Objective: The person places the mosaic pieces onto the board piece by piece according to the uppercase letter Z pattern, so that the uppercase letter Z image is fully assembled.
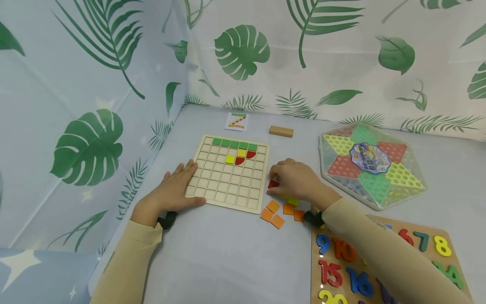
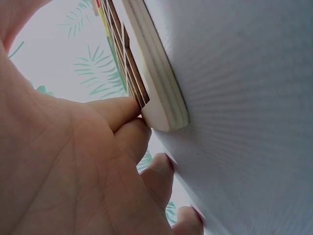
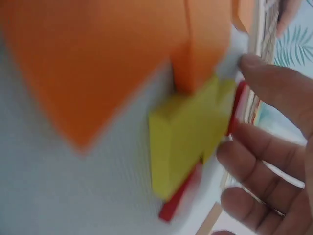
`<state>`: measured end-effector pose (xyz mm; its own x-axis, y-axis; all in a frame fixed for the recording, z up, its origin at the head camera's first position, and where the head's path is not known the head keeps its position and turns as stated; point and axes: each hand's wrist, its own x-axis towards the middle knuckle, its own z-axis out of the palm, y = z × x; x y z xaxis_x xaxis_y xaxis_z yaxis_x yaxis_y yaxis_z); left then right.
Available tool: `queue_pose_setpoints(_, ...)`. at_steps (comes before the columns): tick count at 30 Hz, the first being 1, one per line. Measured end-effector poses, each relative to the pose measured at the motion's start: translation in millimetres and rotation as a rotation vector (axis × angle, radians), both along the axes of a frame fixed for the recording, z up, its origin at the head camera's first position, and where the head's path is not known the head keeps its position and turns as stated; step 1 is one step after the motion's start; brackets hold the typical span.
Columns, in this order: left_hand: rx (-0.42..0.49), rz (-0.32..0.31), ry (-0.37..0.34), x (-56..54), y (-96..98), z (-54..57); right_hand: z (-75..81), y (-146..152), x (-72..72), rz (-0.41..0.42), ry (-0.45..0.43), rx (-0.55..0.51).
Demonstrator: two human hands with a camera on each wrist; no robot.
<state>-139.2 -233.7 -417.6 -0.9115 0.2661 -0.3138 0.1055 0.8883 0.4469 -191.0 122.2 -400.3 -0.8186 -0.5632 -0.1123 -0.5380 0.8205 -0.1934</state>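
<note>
Orange tile (image 3: 90, 68); right grip (image 1: 295, 179) parted around red piece (image 1: 273, 184); left grip (image 1: 171, 193) spread, touching board (image 1: 225, 185).

Card (image 1: 237, 122) behind grid board (image 1: 222, 185), loose tiles (image 1: 273, 206) right, number board (image 1: 315, 278) front right

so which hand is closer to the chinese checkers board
Right. The right hand is just left of the Chinese checkers board, apart from it; the left hand is farther off, at the left edge of the wooden grid board.

Left hand (image 1: 171, 192) spread wide, right hand (image 1: 296, 179) loosely curled
</note>
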Motion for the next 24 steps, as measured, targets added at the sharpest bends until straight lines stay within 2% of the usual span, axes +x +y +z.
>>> queue_pose_setpoints(4, -0.003, -0.005, 0.012, -0.6, 0.0, -0.8, 0.2, -6, 2.5, -0.030, 0.020, 0.017)
queue_pose_setpoints(11, -0.007, -0.009, 0.017, 0.0, 0.1, -0.1, 2.2, -8, 3.5, -0.072, -0.010, 0.016)
queue_pose_setpoints(19, -0.006, -0.005, 0.015, -0.3, -0.3, 0.3, 4.3, -11, -6.3, -0.117, -0.041, -0.092)
queue_pose_setpoints(24, -0.009, -0.008, 0.019, -0.6, -0.7, -1.5, 6.5, -31, -13.1, -0.091, -0.054, -0.151)
